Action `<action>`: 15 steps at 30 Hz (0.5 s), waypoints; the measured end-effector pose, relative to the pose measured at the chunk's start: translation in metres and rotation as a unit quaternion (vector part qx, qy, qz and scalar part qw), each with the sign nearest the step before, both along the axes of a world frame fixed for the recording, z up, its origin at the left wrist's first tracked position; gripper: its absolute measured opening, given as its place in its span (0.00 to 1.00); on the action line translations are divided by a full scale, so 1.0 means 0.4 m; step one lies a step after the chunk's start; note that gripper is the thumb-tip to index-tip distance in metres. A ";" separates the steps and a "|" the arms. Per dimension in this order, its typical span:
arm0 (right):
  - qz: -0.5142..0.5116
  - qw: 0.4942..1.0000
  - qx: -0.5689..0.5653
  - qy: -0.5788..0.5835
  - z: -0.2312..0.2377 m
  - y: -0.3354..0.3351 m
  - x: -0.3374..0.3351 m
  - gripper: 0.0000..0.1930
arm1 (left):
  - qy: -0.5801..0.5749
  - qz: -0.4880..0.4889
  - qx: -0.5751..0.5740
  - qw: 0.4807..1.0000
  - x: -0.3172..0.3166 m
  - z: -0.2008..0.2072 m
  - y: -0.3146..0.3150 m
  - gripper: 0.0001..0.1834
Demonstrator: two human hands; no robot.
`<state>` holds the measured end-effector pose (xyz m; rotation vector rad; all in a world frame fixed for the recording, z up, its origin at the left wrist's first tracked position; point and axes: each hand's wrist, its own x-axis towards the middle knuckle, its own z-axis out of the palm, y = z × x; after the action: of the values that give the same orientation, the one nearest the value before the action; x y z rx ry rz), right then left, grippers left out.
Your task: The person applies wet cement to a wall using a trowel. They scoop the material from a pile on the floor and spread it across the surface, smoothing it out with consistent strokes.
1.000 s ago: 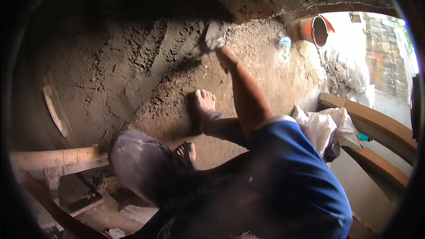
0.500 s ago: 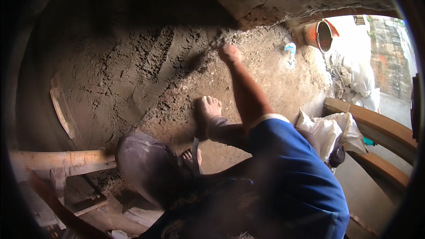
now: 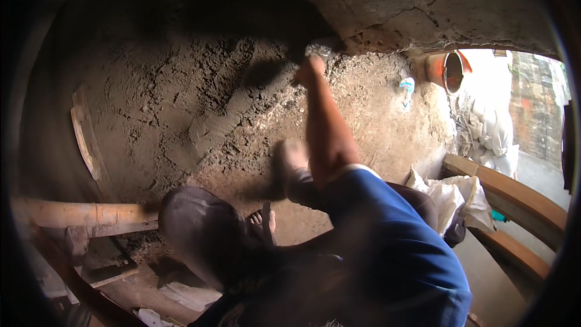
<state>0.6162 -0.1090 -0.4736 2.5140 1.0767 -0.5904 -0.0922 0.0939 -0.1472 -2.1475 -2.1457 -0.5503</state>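
My right hand [image 3: 311, 71] reaches far forward over the ground, its fingers closed. Just beyond it is a pale grey, lumpy mass [image 3: 319, 51], blurred; whether it sits on a tool or in the fingers, I cannot make out. Left of this hand spreads dark, rough wet mortar [image 3: 181, 97], with a smoother patch nearer me. Bare, crumbly ground [image 3: 363, 121] lies to its right. My left forearm [image 3: 85, 293] runs up along the lower left rim towards a bamboo pole [image 3: 91, 213]; my left hand is dark there, its fingers not discernible.
A strip of wood [image 3: 86, 142] lies on the mortar at left. A cracked wall [image 3: 411, 6] borders the far side. An orange bucket [image 3: 452, 72] lies tipped at far right, near a blue-and-white wrapper [image 3: 407, 91]. White sacks [image 3: 451, 197] and curved wooden beams [image 3: 508, 188] are at right.
My right hand has moved slightly farther forward, with the grey mass now just beyond it. The view has shifted a little, and my farther foot is blurred.
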 end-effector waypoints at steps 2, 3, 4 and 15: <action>-0.095 0.984 0.153 0.009 -0.031 0.112 -0.034 0.25 | 0.014 -0.006 -0.006 1.000 -0.028 -0.011 -0.011 0.26; -0.113 0.978 0.175 0.023 -0.033 0.166 -0.030 0.23 | 0.023 -0.012 -0.007 1.000 -0.033 -0.013 -0.013 0.26; -0.132 0.971 0.194 0.048 -0.022 0.216 -0.045 0.20 | 0.038 -0.018 -0.002 0.999 -0.034 0.017 -0.016 0.25; -0.169 0.827 0.336 0.418 -0.124 0.419 -0.018 0.13 | 0.002 -0.007 -0.017 1.000 -0.040 -0.005 -0.016 0.27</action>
<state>0.6090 0.0585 -0.5232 3.1550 1.2566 -1.8236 -0.1083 0.0876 -0.1491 -2.1806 -2.1551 -0.5125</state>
